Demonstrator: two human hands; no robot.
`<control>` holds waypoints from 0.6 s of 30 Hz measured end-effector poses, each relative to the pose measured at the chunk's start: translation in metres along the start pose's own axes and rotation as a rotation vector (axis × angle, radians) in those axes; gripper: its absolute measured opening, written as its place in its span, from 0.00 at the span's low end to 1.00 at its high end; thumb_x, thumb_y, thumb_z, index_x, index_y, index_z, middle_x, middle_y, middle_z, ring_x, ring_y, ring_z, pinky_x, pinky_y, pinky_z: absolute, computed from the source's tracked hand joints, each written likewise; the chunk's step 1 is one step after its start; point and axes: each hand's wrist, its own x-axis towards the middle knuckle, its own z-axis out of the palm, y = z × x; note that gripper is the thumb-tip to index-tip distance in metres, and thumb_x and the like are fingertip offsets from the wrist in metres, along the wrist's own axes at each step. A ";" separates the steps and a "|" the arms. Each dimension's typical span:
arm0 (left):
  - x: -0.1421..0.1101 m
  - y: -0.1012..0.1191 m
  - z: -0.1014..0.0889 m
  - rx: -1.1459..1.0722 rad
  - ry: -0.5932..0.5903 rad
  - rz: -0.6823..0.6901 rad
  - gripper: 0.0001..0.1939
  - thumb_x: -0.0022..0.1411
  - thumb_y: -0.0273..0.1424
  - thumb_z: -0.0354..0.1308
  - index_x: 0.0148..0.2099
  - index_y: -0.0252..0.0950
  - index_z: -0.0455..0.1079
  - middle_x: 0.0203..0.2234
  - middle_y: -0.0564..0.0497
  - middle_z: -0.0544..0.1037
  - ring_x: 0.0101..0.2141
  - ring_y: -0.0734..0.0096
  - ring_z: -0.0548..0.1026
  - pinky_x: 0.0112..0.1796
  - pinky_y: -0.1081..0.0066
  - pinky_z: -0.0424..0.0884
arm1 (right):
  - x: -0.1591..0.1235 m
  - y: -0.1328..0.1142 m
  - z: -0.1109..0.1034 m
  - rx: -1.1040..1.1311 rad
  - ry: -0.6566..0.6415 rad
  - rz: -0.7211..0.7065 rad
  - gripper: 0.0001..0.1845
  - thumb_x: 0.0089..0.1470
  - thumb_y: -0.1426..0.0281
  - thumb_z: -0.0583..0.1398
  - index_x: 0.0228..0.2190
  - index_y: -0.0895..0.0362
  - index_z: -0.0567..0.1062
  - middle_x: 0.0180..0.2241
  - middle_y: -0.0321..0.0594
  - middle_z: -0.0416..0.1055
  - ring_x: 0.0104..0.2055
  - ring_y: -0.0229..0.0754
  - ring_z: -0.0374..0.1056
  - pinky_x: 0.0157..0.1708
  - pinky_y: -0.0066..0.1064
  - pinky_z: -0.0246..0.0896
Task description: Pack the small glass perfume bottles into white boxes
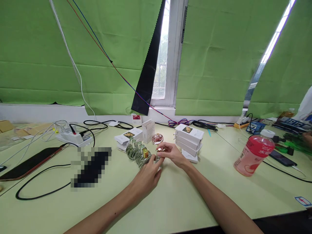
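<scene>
My left hand (149, 172) is closed around a small glass perfume bottle (158, 160), mostly hidden by the fingers. From the right, my right hand (172, 154) pinches at the top of that bottle, on its small shiny cap (159, 149). Left of the hands, several round glass perfume bottles (131, 153) stand close together in rows, most with silver caps. One bottle nearest my left hand has a gold cap (145, 152). Just behind the hands is a rounded bottle with pink-red contents (157, 139).
White boxes are stacked at the right (188, 140) and left (129, 136), with an upright white box (148, 131) between. A pink drink bottle (253, 154) stands farther right. Phones, a power strip (75, 138) and loose cables (44, 198) lie around the table's sides and back.
</scene>
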 end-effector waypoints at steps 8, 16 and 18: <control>-0.001 -0.002 0.002 0.010 0.006 0.003 0.25 0.69 0.26 0.45 0.66 0.46 0.53 0.50 0.42 0.64 0.39 0.59 0.76 0.36 0.63 0.73 | -0.001 0.001 0.001 0.001 0.011 -0.005 0.17 0.42 0.61 0.73 0.33 0.55 0.80 0.34 0.36 0.73 0.34 0.37 0.66 0.36 0.30 0.61; -0.001 -0.001 0.001 -0.012 0.008 0.000 0.26 0.68 0.27 0.45 0.66 0.46 0.54 0.50 0.41 0.64 0.39 0.58 0.76 0.36 0.62 0.73 | 0.000 -0.001 0.002 0.016 0.024 -0.003 0.16 0.41 0.62 0.74 0.32 0.56 0.80 0.33 0.35 0.73 0.34 0.37 0.66 0.35 0.30 0.61; -0.001 -0.001 0.001 -0.021 0.020 -0.001 0.26 0.68 0.27 0.46 0.66 0.46 0.55 0.50 0.41 0.65 0.38 0.59 0.75 0.36 0.63 0.73 | 0.000 -0.001 0.003 0.013 0.028 0.000 0.16 0.41 0.62 0.74 0.32 0.55 0.80 0.33 0.35 0.73 0.33 0.37 0.66 0.35 0.30 0.61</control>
